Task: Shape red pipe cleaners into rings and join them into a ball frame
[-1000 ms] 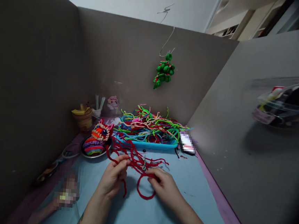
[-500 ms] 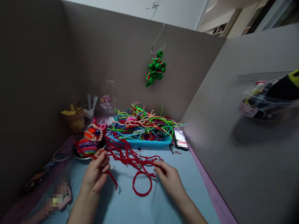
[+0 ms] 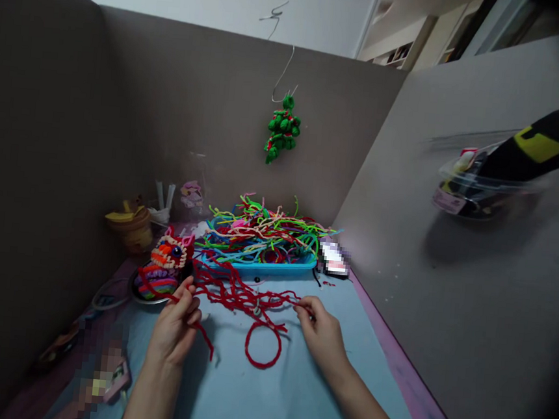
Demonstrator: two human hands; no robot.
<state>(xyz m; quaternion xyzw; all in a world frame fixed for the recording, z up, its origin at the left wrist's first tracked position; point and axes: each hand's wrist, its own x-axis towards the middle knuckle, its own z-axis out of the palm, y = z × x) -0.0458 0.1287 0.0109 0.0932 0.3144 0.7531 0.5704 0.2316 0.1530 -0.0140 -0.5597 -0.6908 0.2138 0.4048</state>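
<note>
A loose bunch of red pipe cleaners lies on the blue mat in front of me. My left hand pinches a red pipe cleaner at the bunch's left side; one end hangs below the fingers and another stretch runs left across the bowl. At the right side, my right hand has thumb and forefinger closed on the tip of a red pipe cleaner from the bunch. Between the hands, nearer me, sits a red ring, touched by neither. A small pale piece shows among the strands.
Behind the bunch stands a blue tray heaped with coloured pipe cleaners. Left of it, a metal bowl holds a striped animal figure. A phone lies right. A green tree ornament hangs on the back panel; a clear holder is on the right.
My right hand has let go of the red ring, moved right and taken a strand's tip. My left hand has drawn its pipe cleaner leftward. The view has turned slightly right.
</note>
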